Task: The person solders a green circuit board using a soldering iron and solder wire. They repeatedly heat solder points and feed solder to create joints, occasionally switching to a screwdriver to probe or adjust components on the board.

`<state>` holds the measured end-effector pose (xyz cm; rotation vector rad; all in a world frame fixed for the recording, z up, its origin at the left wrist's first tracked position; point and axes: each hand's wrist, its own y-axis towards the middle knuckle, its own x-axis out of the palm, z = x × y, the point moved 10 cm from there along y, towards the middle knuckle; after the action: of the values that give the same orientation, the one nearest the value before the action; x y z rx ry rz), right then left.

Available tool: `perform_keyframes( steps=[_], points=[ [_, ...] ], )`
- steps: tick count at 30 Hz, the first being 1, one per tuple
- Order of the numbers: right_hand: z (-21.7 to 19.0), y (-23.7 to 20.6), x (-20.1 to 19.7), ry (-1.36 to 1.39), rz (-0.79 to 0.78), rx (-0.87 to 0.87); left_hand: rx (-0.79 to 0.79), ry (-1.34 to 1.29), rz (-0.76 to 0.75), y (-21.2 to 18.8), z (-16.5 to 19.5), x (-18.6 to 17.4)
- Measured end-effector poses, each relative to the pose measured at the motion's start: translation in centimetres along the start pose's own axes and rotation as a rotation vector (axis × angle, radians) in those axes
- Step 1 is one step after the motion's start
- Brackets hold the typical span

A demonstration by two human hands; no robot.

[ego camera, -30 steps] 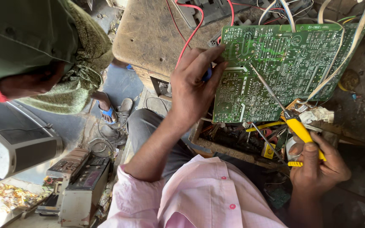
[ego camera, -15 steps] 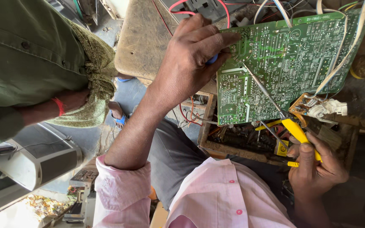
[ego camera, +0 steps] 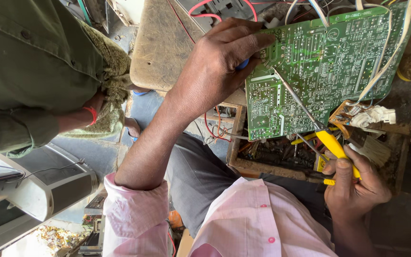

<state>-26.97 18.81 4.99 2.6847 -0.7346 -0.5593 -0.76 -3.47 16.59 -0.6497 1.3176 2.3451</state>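
My left hand grips the upper left corner of a green circuit board, with a small blue object tucked under its fingers. Held upright, the board shows its solder side and has white and yellow wires running off its top right. My right hand is closed around a yellow-handled tool. The tool's thin metal shaft slants up and left, and its tip rests on the board close to my left fingers. A small orange board with a white connector hangs at the green board's lower right.
Another person in a green shirt stands at the left and holds an olive cloth. A worn wooden stool top lies behind my left hand. Under the board sits a wooden box of parts. A grey device rests at lower left.
My left hand has slid up onto the board's top left corner and the view has closed in. The tool's tip stays on the board. The other person has moved nearer on the left.
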Motion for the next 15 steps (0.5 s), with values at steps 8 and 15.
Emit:
perform_keyframes(
  steps=[8, 15],
  points=[
    [0.3, -0.4, 0.5, 0.048, -0.016, 0.018, 0.003, 0.014, 0.005, 0.1, 0.1, 0.1],
    [-0.2, -1.0, 0.8, -0.020, -0.038, 0.003, 0.016, 0.036, -0.010, 0.1, 0.3, 0.3]
  ],
)
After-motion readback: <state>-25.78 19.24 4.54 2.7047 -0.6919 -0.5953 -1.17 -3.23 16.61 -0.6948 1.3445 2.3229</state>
